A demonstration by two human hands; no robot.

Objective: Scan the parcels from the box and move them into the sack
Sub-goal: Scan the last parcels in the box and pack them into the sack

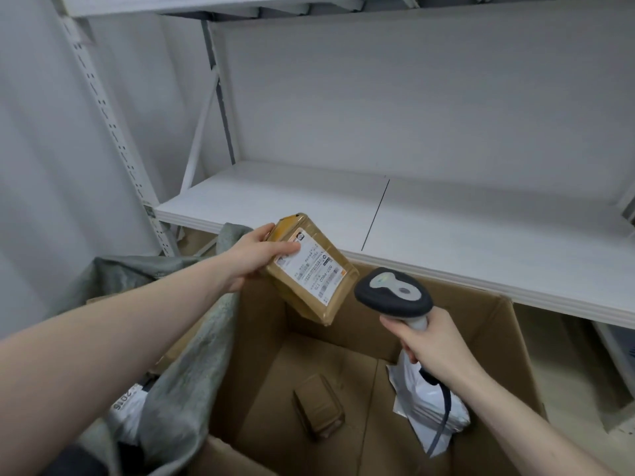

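My left hand (256, 255) grips a taped brown parcel (311, 269) by its upper left end, holding it tilted above the big cardboard box (494, 334); its white label faces up. My right hand (434, 341) grips the handle of a grey and white barcode scanner (393, 292), whose head sits just right of the parcel's label. Down in the box lie a small brown parcel (319, 405) and a white plastic mailer (427, 407). The grey-green sack (192, 365) hangs open to the left of the box, with a white parcel (125, 412) inside.
A white shelf board (446, 231) runs behind and above the box, carried by a perforated upright (113, 128) on the left. The scanner's cable (443, 417) drops into the box over the mailer. A white wall stands on the left.
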